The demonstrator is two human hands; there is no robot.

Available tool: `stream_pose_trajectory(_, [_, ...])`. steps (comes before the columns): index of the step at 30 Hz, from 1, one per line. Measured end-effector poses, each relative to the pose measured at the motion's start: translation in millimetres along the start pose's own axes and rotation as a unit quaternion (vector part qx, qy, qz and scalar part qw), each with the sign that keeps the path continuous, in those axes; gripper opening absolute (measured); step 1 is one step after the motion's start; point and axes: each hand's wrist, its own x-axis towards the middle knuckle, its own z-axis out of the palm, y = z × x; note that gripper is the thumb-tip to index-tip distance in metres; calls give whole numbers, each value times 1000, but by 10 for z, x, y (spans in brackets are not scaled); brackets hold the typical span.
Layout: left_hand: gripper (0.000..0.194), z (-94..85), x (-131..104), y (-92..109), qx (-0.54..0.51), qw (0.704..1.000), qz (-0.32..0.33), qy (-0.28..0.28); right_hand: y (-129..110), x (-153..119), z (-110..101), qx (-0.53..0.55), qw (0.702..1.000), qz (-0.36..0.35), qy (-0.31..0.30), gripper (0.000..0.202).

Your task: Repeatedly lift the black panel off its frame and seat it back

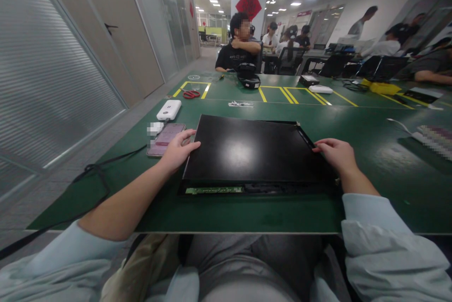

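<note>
A flat black screen panel (243,149), glossy with a bright reflection, lies slightly askew on a black frame (289,190) on the green table. Along the frame's near side a strip of green circuit board (213,190) is exposed. My left hand (180,149) grips the panel's left edge, its thumb on top and the other fingers beyond the edge. At the right side, my right hand (334,153) pinches the rim of the frame with thumb and fingertips. Whether it also touches the panel, I cannot tell.
Left of the panel lie a phone (165,139) and a white power bank (169,110), with a black cable (120,157) running off the table. Farther back are red scissors (191,94) and a black case (248,78). A person (238,52) sits opposite.
</note>
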Motion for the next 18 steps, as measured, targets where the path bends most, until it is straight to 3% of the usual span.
stream_pose_trajectory(8, [55,18,-26,20,11,999,-30,-17,14,-9,15,32,999,-17,1,27])
stream_pose_trajectory(18, [41,5,27,-56,62,998,-23,-26,19,-17,15,47,999,-17,-1,25])
